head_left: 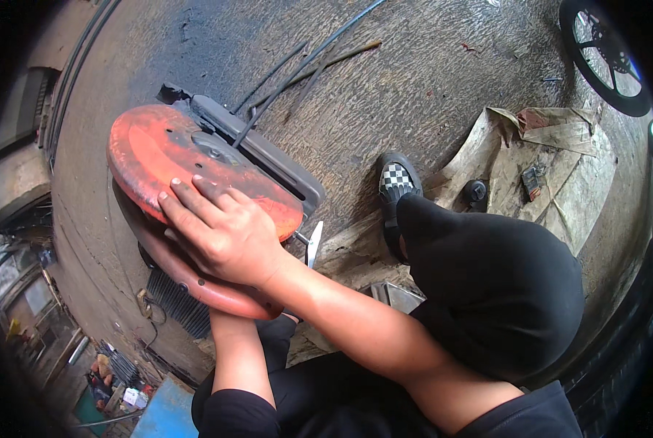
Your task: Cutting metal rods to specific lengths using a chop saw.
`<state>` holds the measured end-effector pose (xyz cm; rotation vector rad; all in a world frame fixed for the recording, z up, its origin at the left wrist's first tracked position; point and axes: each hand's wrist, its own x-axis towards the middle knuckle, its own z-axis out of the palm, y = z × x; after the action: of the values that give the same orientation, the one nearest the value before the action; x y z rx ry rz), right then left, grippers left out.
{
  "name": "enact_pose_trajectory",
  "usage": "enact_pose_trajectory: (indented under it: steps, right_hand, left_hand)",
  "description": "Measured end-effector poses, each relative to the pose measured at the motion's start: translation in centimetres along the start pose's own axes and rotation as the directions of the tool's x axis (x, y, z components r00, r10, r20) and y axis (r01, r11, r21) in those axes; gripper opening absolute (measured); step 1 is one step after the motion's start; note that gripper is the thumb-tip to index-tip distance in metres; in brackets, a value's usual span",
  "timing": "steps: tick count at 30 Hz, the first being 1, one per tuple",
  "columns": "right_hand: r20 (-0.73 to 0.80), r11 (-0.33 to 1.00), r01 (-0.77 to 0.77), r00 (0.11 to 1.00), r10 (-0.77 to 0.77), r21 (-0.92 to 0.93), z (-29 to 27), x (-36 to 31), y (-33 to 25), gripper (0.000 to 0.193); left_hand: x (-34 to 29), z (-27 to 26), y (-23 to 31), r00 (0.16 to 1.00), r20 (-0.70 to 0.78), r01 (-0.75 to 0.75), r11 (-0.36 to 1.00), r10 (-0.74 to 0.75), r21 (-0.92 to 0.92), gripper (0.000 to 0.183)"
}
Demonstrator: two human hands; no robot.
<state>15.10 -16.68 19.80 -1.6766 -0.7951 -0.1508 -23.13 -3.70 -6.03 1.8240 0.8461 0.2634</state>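
A worn orange-red round metal guard (140,150), dark-stained around its middle, stands tilted at the left, apparently part of a cut-off machine. My right hand (220,230) lies over its rim with the fingers stretched flat along the surface. Below that hand runs a second curved red part (217,290), dotted with small holes. My left forearm (239,350) rises from the lower edge and passes behind this part, which hides the left hand. Against the guard's far side sits a long dark grey bar-shaped part (279,160). A pale flat lever (315,244) sticks out near my right wrist.
Dark cable (297,69) and a thin rod (341,57) cross the rough floor. My checkered shoe (397,177) stands beside a dirty cloth sheet (560,175) bearing a small black round part (475,192). A black spoked wheel (588,44) is at upper right; clutter (118,372) fills the lower left.
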Motion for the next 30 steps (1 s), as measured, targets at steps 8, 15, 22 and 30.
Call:
enact_pose_trajectory:
  steps: [8,15,22,30]
  right_hand:
    - [0.016,0.999,-0.026,1.000,0.026,0.018,-0.7,0.0,0.3,0.041]
    - [0.030,1.000,-0.009,1.000,0.008,0.009,-0.6,0.5,0.0,0.042]
    - [0.195,1.000,-0.009,0.981,0.012,-0.019,-0.6,1.9,0.7,0.041]
    - [0.158,0.997,0.058,0.986,-0.050,-0.047,1.8,1.6,-1.4,0.038]
  left_hand:
    - [-2.2,-1.0,-1.4,0.999,0.053,0.003,0.999,-0.006,0.054,0.046]
    - [-2.7,-1.0,-2.8,1.000,0.016,0.025,0.996,-0.027,0.090,0.045]
    - [1.4,8.1,-6.3,0.960,-0.249,0.141,0.989,-0.128,0.035,0.044]
    - [19.5,6.3,-7.9,0.796,-0.560,0.254,0.967,-0.230,-0.037,0.043]
